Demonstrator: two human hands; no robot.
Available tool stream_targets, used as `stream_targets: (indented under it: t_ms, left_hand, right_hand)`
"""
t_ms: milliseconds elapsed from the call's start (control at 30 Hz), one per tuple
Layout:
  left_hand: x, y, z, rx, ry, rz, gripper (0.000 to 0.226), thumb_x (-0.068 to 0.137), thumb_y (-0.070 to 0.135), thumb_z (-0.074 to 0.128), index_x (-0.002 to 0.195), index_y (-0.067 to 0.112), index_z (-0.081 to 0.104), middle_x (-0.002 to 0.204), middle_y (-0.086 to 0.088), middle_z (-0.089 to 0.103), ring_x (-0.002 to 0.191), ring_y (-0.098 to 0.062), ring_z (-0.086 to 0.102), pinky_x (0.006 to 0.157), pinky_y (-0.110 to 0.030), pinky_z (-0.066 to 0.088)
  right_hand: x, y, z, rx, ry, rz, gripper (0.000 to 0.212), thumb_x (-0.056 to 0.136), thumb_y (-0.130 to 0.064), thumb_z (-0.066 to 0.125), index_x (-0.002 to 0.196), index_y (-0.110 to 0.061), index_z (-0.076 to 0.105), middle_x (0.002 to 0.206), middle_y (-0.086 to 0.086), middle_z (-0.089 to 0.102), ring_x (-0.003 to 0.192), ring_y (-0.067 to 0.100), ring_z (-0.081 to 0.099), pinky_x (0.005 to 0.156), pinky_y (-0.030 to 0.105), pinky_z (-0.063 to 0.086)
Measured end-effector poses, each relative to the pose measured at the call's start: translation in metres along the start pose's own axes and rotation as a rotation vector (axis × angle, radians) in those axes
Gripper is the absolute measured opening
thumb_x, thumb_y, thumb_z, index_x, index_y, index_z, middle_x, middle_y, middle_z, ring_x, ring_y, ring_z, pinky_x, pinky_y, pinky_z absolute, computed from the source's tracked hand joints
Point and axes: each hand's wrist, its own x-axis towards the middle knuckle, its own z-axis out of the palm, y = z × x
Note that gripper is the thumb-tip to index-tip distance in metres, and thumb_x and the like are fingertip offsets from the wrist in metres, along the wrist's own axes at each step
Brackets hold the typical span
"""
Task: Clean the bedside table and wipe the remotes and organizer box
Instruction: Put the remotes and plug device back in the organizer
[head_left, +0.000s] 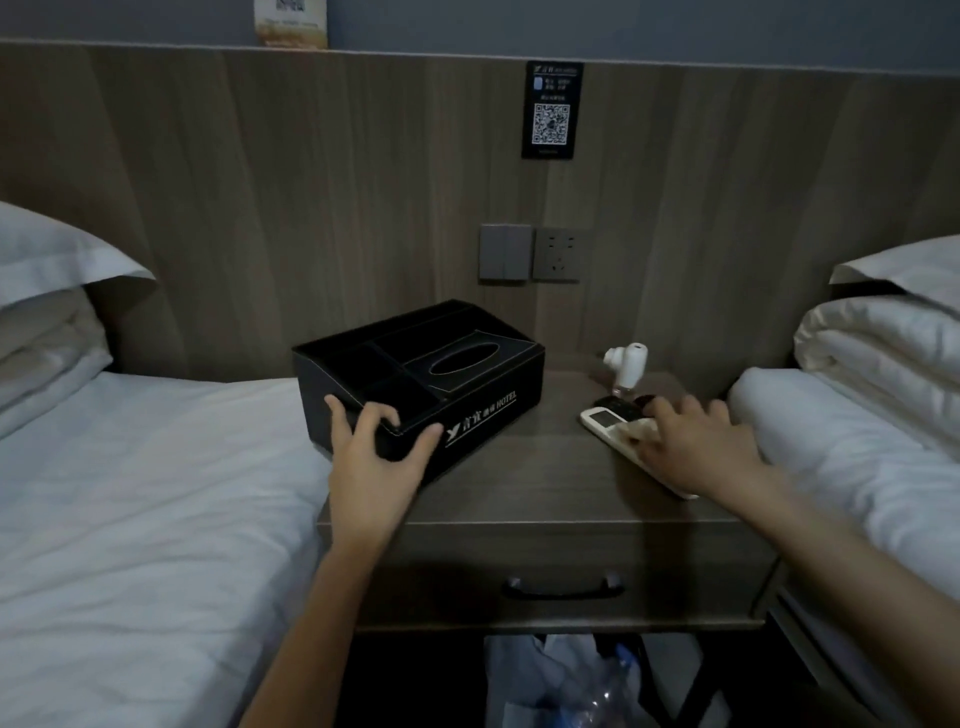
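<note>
The bedside table (545, 467) is standing between two white beds. A black organizer box (467, 384) is sitting at the table's ten o'clock, turned at an angle. The left hand (374, 457) is gripping its near corner, fingers curling over the rim and thumb pressing the front. At three o'clock, the right hand (696, 447) is lying with spread fingers on a white remote (605, 418). A black remote (621, 402) is lying just beyond it, touching. A small white device (628, 364) is standing at one o'clock. A plastic bag (545, 675) is sitting under the table at six o'clock.

Both forearms reach forward. Left hand (374, 441) grips the organizer box (493, 415) corner; right hand (691, 441) lies flat, fingers spread.
</note>
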Motion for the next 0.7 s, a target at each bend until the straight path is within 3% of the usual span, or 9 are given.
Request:
stream_targets:
  t_ms: [167,233,300,367,433,533,600,633,700]
  left_hand:
    - [0.029,-0.015,0.004,-0.160,0.055,-0.036,0.040,0.076,0.049,0.074,0.069,0.025,0.043,0.142,-0.012,0.049,0.146,-0.010,0.016,0.094,-0.028,0.028]
    - [0.042,-0.024,0.006,-0.214,0.074,-0.023,0.043,0.076,0.049,0.074,0.066,0.023,0.041,0.118,-0.015,0.062,0.143,-0.022,0.028,0.090,-0.033,0.034]
    - [0.054,-0.032,0.006,-0.257,0.059,-0.007,0.043,0.076,0.046,0.075,0.065,0.023,0.040,0.091,0.000,0.065,0.133,-0.038,0.039,0.090,-0.036,0.038]
    - [0.066,-0.040,0.005,-0.303,0.015,-0.012,0.042,0.078,0.037,0.076,0.065,0.021,0.040,0.071,0.008,0.056,0.133,-0.033,0.042,0.100,-0.032,0.039]
    - [0.077,-0.045,0.004,-0.335,-0.041,-0.017,0.040,0.079,0.032,0.077,0.067,0.017,0.041,0.073,-0.010,0.052,0.123,-0.011,0.051,0.111,-0.040,0.035]
    - [0.090,-0.050,0.002,-0.372,-0.129,-0.010,0.041,0.078,0.035,0.077,0.068,0.017,0.042,0.088,-0.027,0.053,0.090,0.004,0.054,0.102,-0.034,0.041]
    - [0.098,-0.054,0.001,-0.431,-0.190,-0.049,0.042,0.074,0.040,0.079,0.068,0.020,0.043,0.104,-0.018,0.062,0.109,-0.007,0.056,0.101,-0.042,0.045]
    - [0.103,-0.056,0.000,-0.464,-0.218,-0.063,0.043,0.072,0.043,0.080,0.068,0.021,0.044,0.111,-0.010,0.065,0.125,-0.017,0.051,0.105,-0.048,0.042]
    - [0.112,-0.061,0.001,-0.496,-0.267,-0.055,0.044,0.071,0.044,0.080,0.067,0.021,0.044,0.109,-0.002,0.067,0.138,-0.031,0.037,0.109,-0.057,0.035]
  right_hand:
    - [0.002,0.000,0.003,-0.016,0.072,-0.075,0.041,0.096,-0.014,0.046,0.136,-0.016,0.039,0.130,0.012,0.043,0.116,0.035,0.043,0.082,0.040,0.045]
    - [0.002,0.001,-0.003,0.034,0.116,-0.131,0.037,0.094,-0.011,0.045,0.131,-0.014,0.046,0.127,0.011,0.047,0.114,0.034,0.045,0.081,0.040,0.046]
    - [0.002,-0.003,-0.011,0.153,0.199,-0.248,0.031,0.090,-0.015,0.050,0.121,-0.014,0.053,0.123,0.009,0.050,0.112,0.034,0.045,0.078,0.043,0.048]
    - [0.004,-0.016,-0.016,0.261,0.268,-0.394,0.028,0.085,-0.011,0.054,0.113,-0.015,0.058,0.117,0.006,0.054,0.109,0.032,0.048,0.076,0.046,0.049]
    - [0.007,-0.034,-0.015,0.320,0.293,-0.532,0.031,0.080,-0.005,0.058,0.108,-0.018,0.062,0.109,0.004,0.058,0.103,0.029,0.051,0.075,0.047,0.049]
    - [0.007,-0.060,0.000,0.338,0.296,-0.649,0.029,0.080,-0.007,0.060,0.105,-0.021,0.064,0.105,-0.001,0.059,0.097,0.023,0.050,0.073,0.038,0.046]
    - [0.009,-0.071,0.011,0.257,0.268,-0.700,0.026,0.084,-0.019,0.058,0.108,-0.028,0.064,0.109,-0.007,0.059,0.100,0.019,0.049,0.075,0.033,0.042]
    - [0.011,-0.073,0.014,0.205,0.245,-0.708,0.027,0.086,-0.027,0.054,0.110,-0.031,0.063,0.115,-0.011,0.058,0.104,0.016,0.048,0.080,0.032,0.041]
    - [0.017,-0.074,0.011,0.222,0.238,-0.679,0.040,0.083,-0.040,0.039,0.117,-0.033,0.060,0.128,-0.014,0.054,0.115,0.013,0.045,0.091,0.034,0.042]
